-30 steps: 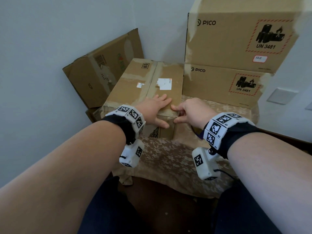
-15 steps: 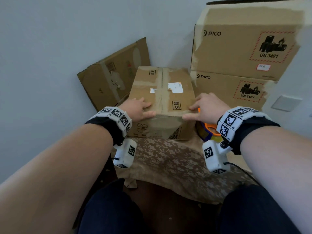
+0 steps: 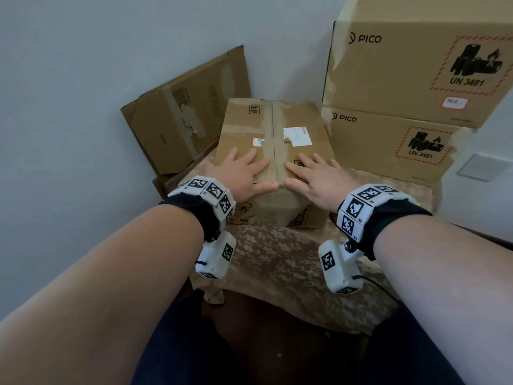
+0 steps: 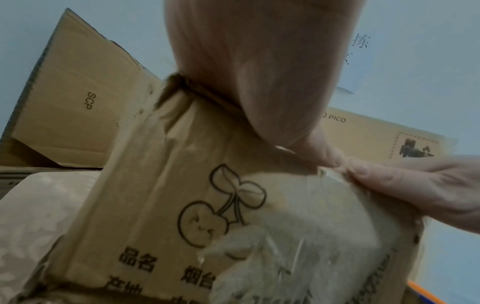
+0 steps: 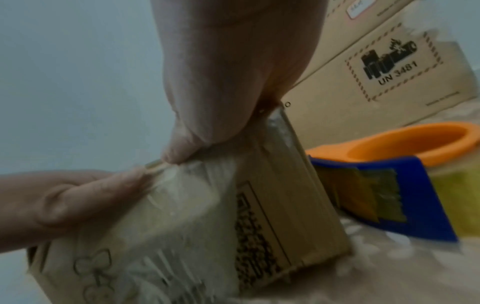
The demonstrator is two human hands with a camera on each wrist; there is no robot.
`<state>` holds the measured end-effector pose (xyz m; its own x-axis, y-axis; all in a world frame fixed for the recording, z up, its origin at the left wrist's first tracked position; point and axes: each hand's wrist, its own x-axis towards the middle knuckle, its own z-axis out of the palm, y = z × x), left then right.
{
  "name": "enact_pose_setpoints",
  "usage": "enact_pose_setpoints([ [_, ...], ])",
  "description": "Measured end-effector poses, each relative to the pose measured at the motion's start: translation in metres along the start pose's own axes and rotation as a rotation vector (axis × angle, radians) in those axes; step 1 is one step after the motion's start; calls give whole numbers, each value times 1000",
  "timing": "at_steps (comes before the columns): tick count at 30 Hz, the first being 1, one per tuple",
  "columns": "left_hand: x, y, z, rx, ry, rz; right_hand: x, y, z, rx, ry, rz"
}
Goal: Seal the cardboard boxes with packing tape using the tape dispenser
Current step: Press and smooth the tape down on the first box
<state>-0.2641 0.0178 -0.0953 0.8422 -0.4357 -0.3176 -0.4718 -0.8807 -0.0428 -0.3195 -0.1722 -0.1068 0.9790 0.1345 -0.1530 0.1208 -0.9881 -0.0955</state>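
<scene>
Box: the small cardboard box (image 3: 273,151) sits on the cloth-covered desk (image 3: 280,262), taped along its top seam.
Left hand (image 3: 241,173): flat on the box top, fingers straight.
Right hand (image 3: 313,177): likewise flat (thumbs nearly meeting at the near edge).
Tape dispenser (image 5: 394,181): on the desk, just right of the box.

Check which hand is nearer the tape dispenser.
Right. The right hand lies flat on the small box, with the tape dispenser just beside that box's right side. The left hand lies across the seam, farther away.
</scene>
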Motion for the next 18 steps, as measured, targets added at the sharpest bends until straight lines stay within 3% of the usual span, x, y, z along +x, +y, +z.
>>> enact_pose_setpoints([
  [8,6,5,10,17,116,-38,6,6,21,-37,117,5],
  [18,3,5,8,27,88,-48,5,4,17,-57,38,15],
])
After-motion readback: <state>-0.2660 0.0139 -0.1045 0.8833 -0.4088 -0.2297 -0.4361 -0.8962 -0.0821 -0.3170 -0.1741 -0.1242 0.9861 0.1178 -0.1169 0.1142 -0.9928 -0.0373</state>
